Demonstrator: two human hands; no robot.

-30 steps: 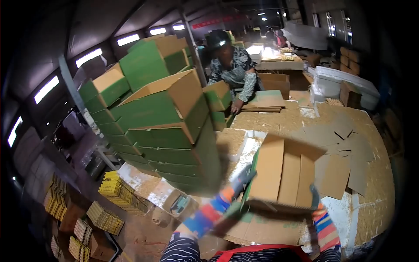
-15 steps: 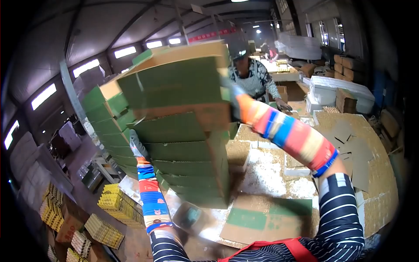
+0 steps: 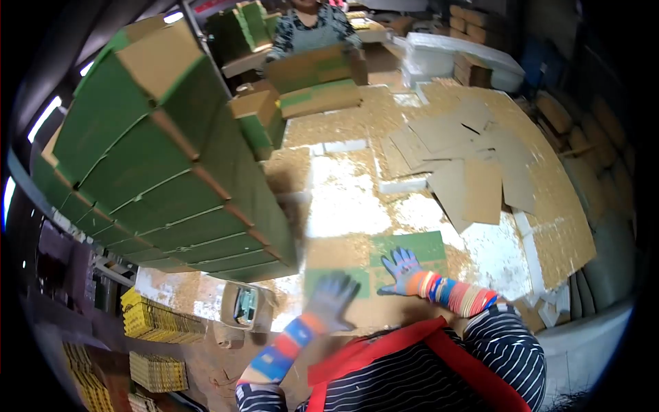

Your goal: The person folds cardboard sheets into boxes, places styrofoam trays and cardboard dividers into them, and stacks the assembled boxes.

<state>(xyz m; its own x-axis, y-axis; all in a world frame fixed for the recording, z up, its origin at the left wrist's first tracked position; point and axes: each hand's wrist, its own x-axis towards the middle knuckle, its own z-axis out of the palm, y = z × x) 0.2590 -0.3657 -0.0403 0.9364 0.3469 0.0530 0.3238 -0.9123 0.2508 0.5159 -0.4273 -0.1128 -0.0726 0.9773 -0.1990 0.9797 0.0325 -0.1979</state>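
Observation:
A flat brown and green cardboard piece lies at the table's near edge. My right hand, in a grey-blue glove, rests on it with fingers spread. My left hand, gloved and slightly blurred, is over its left part, fingers apart and holding nothing. To the left rises a tall stack of green and brown cardboard boxes, which neither hand touches.
Across the table, a person holds a green and brown box. Flat cardboard sheets lie at right. A small container and yellow trays are at lower left.
The box I held was lifted onto the left stack and let go. Both hands have come down to the flat cardboard. The view has tilted down, and the person opposite now holds a box.

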